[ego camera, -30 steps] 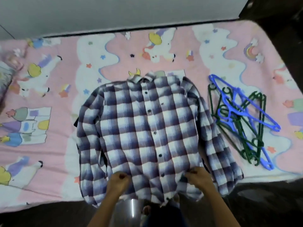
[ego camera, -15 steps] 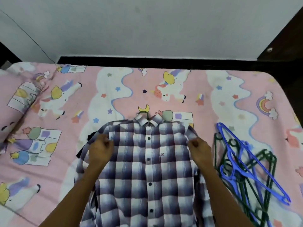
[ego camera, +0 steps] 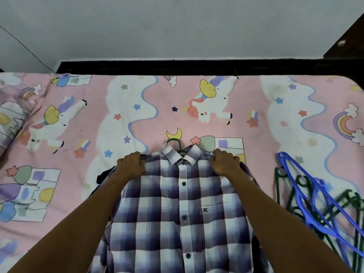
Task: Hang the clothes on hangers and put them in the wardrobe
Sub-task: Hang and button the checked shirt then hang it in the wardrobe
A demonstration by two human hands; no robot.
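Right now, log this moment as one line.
step: shirt on hanger | left hand: grips shirt shoulder | right hand: grips other shoulder | green hanger hook: above collar

Shirt (ego camera: 177, 223) hem cut off; hangers (ego camera: 323, 209) blurred.

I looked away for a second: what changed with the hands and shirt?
Both hands went from the hem up to the shoulders: the left hand and right hand now grip the plaid shirt there. The shirt and the spare hangers stayed on the bed.
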